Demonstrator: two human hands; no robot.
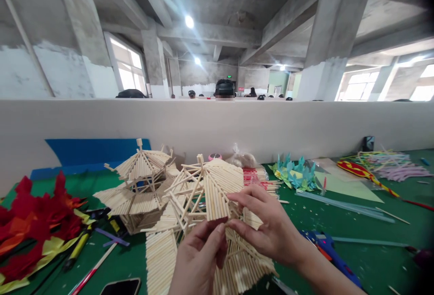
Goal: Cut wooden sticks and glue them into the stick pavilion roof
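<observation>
A model pavilion of thin wooden sticks (224, 180) stands in front of me, one side of its upper roof covered with sticks, the other side bare frame. My left hand (200, 256) pinches the lower edge of the covered roof panel between thumb and fingers. From the right, my right hand (267, 222) grips the same panel's edge, index finger on the sticks and thumb low beside my left fingertips. Any small piece between the fingertips is hidden. Below spreads the wide lower roof (161, 259). Behind left stands a second stick pavilion (144, 166) with a fuller roof.
Red and yellow crepe paper (44, 218) lies left, near a phone (120, 287). A blue glue gun (334, 259) and clear glue sticks (346, 205) are right. Behind are bundled sticks (257, 177), a blue paper flower (296, 173) and a white partition (217, 125).
</observation>
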